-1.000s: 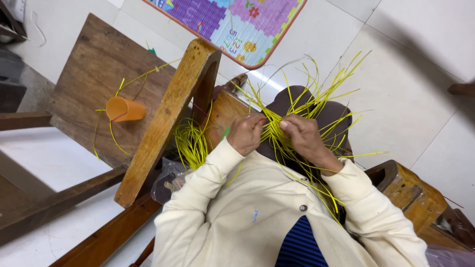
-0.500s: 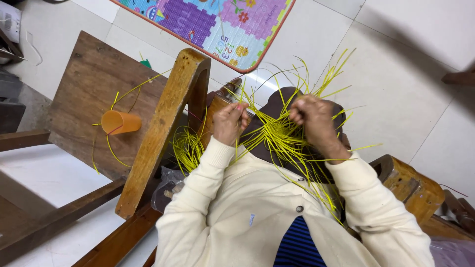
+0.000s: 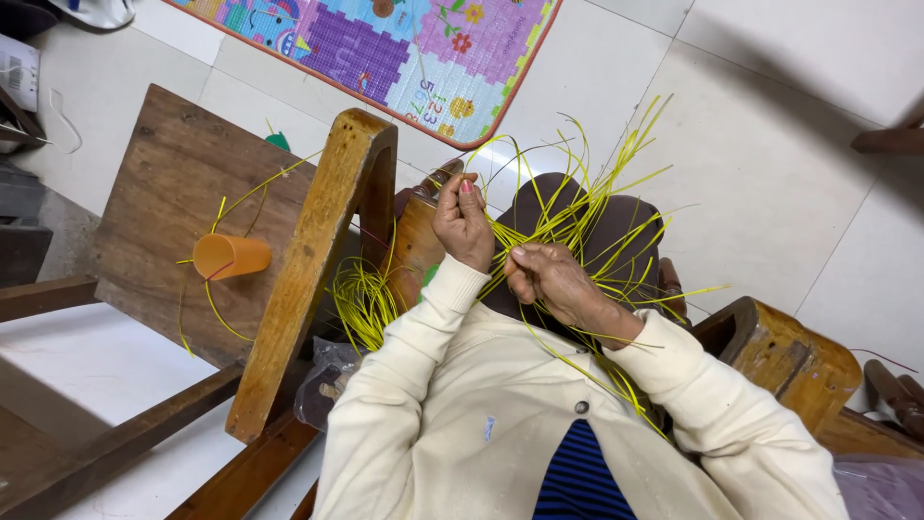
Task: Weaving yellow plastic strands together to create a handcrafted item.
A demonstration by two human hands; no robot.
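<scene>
- Working a tangle of thin yellow strips [image 3: 577, 226], a person in a cream cardigan sits over a dark brown round form [image 3: 616, 221] on the lap.
- L hand [image 3: 464, 223]: raised, fingers pinched shut on a few strips near their upper ends.
- R hand [image 3: 551, 279]: lower, curled closed round the bundle's middle, thumb pressed on top.
- Change vs. half a sec ago: hands were level and spread wide; now L is up, R has dropped inward, so strands look drawn taut between them — prob. a tightening pull in the weave.
- Loose strip ends fan up & right over the pale tiled floor [image 3: 770, 173].
- Nearby: orange plastic cup [image 3: 231, 256] lying on its side on a brown wooden chair seat [image 3: 164, 173], more yellow strips [image 3: 366, 303] beside the slanted wooden beam [image 3: 313, 270]; colourful foam play mat [image 3: 385, 48] beyond.
</scene>
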